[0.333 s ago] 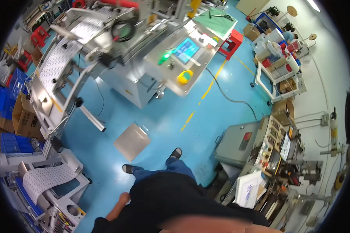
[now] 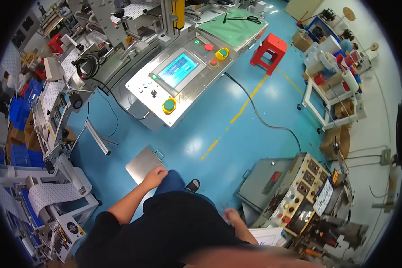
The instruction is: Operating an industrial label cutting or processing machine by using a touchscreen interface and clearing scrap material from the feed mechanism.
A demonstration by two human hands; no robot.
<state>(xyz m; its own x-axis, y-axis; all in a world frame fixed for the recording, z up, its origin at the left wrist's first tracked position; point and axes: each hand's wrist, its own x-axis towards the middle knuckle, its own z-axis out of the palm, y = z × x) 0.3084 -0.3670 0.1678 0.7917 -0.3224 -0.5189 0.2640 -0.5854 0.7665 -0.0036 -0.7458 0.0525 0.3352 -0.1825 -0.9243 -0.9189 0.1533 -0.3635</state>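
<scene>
My left hand (image 2: 153, 177) is in front of my body at the left, over the floor, with its fingers curled in and nothing visible in them. Just beyond it, a flat metal plate with a small handle (image 2: 139, 163) lies on the floor, partly covered by the hand in this view. My right hand (image 2: 231, 216) hangs low by my right side, near a grey metal cabinet (image 2: 262, 182) but apart from it. Its fingers are small and smeared, so their shape is unclear. Ahead stands a machine's slanted control panel (image 2: 136, 85) with a lit screen (image 2: 179, 70) and coloured buttons.
A red stool (image 2: 270, 50) stands beyond the panel, beside a green work mat (image 2: 236, 27) with scissors on it. A black cable (image 2: 267, 115) crosses the blue floor. At the right is an older button console (image 2: 285, 196); at the left, a roll of patterned sheet (image 2: 53, 196).
My left hand has swung forward and up from beside my body. My right hand has come into sight. The control panel appears nearer, and my feet have shifted.
</scene>
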